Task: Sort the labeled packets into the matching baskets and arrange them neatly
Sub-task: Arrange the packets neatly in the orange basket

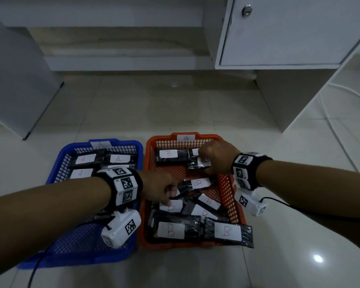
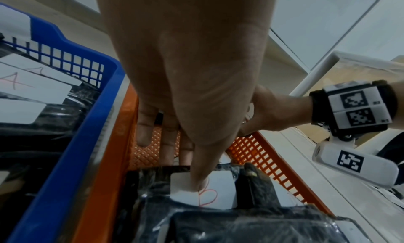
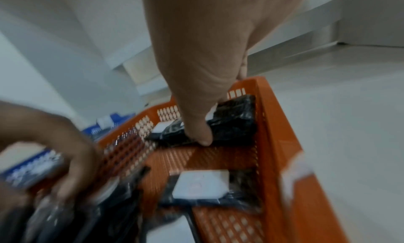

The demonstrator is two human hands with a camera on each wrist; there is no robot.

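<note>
Gripping a B packet (image 1: 199,164) at the orange basket's (image 1: 223,183) far end, our right hand (image 1: 217,156) curls; our left hand (image 1: 158,187) pinches another (image 1: 172,205) mid-basket. Left wrist: thumb (image 2: 202,174) presses its B label. Right wrist: thumb (image 3: 200,131) on black wrap. A packets (image 1: 119,159) lie in the blue basket (image 1: 60,163).

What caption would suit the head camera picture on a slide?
Both hands work in the orange basket of B packets: left hand on a packet, right hand gripping another; blue basket holds A packets.
</note>
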